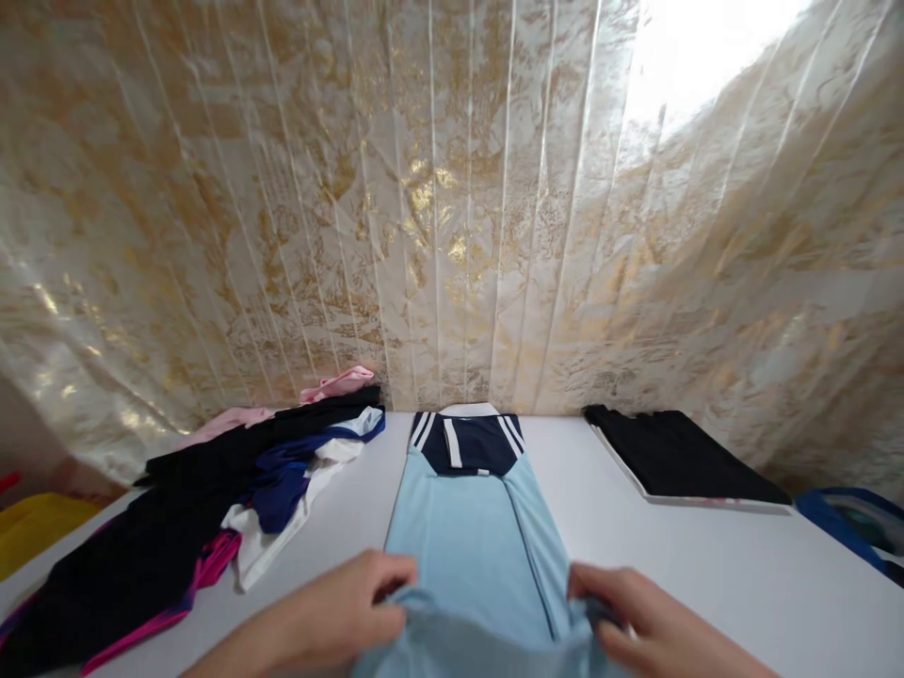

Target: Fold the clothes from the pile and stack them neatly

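A light blue shirt (pixel 466 537) with navy shoulders and white stripes lies lengthwise on the white table, its sides turned in to a narrow strip. Its collar end is at the back, and a folded navy part with a white band rests on top there. My left hand (pixel 346 603) pinches the near end of the shirt at its left corner. At the right corner, my right hand (pixel 628 607) grips the same end. Between them the fabric is lifted and slightly blurred, running out of the bottom of the view.
At left lies a loose heap of clothes (pixel 141 527) in black, pink, blue and white. A folded black garment (pixel 685 457) sits on the right of the white table (pixel 636 565). Behind hangs a shiny gold-patterned curtain (pixel 452 207). Something blue (pixel 840 513) stands at the far right edge.
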Available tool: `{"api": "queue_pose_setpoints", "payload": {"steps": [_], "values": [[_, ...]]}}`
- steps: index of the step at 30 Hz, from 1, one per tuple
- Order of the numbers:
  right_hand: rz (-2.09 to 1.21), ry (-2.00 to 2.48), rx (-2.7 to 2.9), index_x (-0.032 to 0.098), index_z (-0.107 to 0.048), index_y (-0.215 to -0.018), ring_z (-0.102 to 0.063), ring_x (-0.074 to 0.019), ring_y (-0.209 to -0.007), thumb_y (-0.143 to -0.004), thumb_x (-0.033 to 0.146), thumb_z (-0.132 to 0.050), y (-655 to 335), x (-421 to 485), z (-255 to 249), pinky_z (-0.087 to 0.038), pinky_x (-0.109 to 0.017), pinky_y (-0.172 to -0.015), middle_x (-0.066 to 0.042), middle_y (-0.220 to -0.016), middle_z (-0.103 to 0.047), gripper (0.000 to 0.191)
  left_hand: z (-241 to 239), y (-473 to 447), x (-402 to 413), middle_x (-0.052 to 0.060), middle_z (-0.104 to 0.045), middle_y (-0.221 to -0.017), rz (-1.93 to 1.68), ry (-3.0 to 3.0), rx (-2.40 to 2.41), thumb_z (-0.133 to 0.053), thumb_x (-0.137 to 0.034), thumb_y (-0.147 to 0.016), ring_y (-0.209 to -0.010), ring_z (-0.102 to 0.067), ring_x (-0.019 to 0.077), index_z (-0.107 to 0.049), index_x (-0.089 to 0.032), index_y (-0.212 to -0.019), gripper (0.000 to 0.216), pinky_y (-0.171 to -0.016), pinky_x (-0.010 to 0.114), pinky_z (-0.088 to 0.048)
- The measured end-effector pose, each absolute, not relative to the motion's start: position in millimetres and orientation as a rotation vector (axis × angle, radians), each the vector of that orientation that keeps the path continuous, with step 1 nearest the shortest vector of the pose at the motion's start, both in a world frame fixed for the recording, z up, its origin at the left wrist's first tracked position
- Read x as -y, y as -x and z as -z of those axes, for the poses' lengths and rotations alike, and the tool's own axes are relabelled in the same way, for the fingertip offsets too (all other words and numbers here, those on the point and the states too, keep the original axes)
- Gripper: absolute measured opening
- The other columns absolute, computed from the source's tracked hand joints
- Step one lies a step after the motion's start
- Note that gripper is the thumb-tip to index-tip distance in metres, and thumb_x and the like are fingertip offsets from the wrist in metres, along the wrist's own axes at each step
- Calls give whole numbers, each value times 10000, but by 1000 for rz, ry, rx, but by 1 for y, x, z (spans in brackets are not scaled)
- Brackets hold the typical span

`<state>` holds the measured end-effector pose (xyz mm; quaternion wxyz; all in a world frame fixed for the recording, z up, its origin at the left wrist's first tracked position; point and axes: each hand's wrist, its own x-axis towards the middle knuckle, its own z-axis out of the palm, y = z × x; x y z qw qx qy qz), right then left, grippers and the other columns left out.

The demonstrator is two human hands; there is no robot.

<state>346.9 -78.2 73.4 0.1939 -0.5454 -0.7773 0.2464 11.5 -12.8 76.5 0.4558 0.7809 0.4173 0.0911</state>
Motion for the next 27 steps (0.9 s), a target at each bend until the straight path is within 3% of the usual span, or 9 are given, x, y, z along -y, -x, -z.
{"api": "queue_pose_setpoints", "payload": {"steps": [3,7,11,14,19,23,25,27], "values": [[-781,1542,1918,201,-570,-743,-522,-143,-657,-698,239,-469,-348,5,-84,-417,-233,-595,17,-682,-573,116,-76,-23,-45,-59,-448,-631,-391,-1732,-1128,-564,-428,-721,-589,-441,134,-539,-185,-762,248,-535,220,-299],[-957,1679,1672,201,-557,-1045,-513,-129,-599,-732,350,-527,-357,-49,-54,-404,-229,-516,33,-735,-546,347,-48,-29,-82,-33,-497,-707,-559,-1662,-1237,-552,-580,-696,-674,-505,169,-517,-168,-947,483,-591,238,-353],[-855,1603,1734,192,-535,-1121,-570,-147,-691,-694,237,-529,-364,-51,-22,-460,-274,-671,41,-737,-559,429,-28,-28,-78,3,-604,-802,-660,-1496,-1175,-598,-563,-687,-686,-574,186,-435,-177,-1110,596,-618,267,-428],[-817,1530,1643,200,-514,-1170,-611,-173,-789,-766,293,-494,-364,-49,-17,-481,-299,-730,1,-835,-614,416,-26,-32,-80,6,-634,-806,-801,-1384,-1139,-614,-547,-713,-679,-605,188,-404,-181,-1196,641,-640,284,-455],[-785,1654,1548,219,-519,-1145,-636,-184,-736,-770,423,-516,-363,-50,-19,-501,-313,-677,-33,-897,-645,427,-24,-32,-93,45,-666,-848,-796,-1392,-1221,-634,-562,-694,-716,-639,219,-405,-165,-1240,713,-642,312,-487],[-934,1676,1506,227,-405,-1284,-640,-173,-695,-789,558,-515,-366,-23,-22,-519,-308,-630,-84,-1060,-625,605,-12,-15,-68,68,-663,-1006,-771,-1479,-1354,-593,-531,-772,-610,-624,172,-241,-210,-1413,799,-578,287,-496],[-1008,1684,1524,237,-373,-1331,-644,-182,-728,-799,578,-518,-367,-1,-22,-525,-304,-653,-78,-1034,-632,648,-3,-5,-42,69,-638,-1078,-742,-1562,-1434,-560,-488,-812,-536,-590,131,-158,-242,-1446,791,-546,265,-495],[-1049,1704,1575,253,-369,-1361,-632,-185,-722,-803,564,-531,-367,20,-20,-522,-295,-664,-56,-956,-646,658,5,3,-16,85,-609,-1156,-698,-1676,-1448,-526,-420,-849,-591,-617,135,-136,-261,-1448,732,-609,272,-527]]}}
